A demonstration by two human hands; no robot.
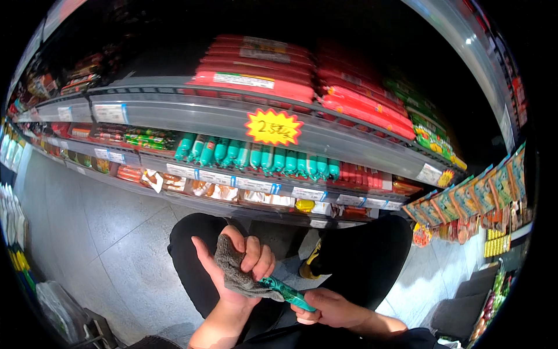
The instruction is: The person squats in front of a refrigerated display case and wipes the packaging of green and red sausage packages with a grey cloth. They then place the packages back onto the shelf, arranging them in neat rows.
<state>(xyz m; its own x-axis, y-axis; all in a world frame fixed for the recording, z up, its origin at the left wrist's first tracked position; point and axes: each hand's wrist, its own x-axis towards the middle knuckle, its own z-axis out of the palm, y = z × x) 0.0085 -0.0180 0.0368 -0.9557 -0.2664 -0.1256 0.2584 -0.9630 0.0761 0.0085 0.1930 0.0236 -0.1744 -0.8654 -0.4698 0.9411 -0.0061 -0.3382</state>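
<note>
My left hand (257,257) holds a grey cloth (231,266) whose fold lies against one end of a green-wrapped sausage (287,292). The fingers curl over the cloth while the thumb stands apart. Closed around the sausage's other end is my right hand (327,307). Both hands are above my lap, between my bent knees. Ahead of them, a row of similar green-wrapped sausages (244,155) sits on a middle shelf. Part of the held sausage is hidden by the cloth and my fingers.
Stacked red sausage packs (257,85) lie on the upper shelf, whose front edge bears a yellow starburst price tag (274,126). More packaged goods (213,190) fill the low shelf. Hanging packets (471,192) jut out at right. A clear plastic bag (61,305) is at lower left.
</note>
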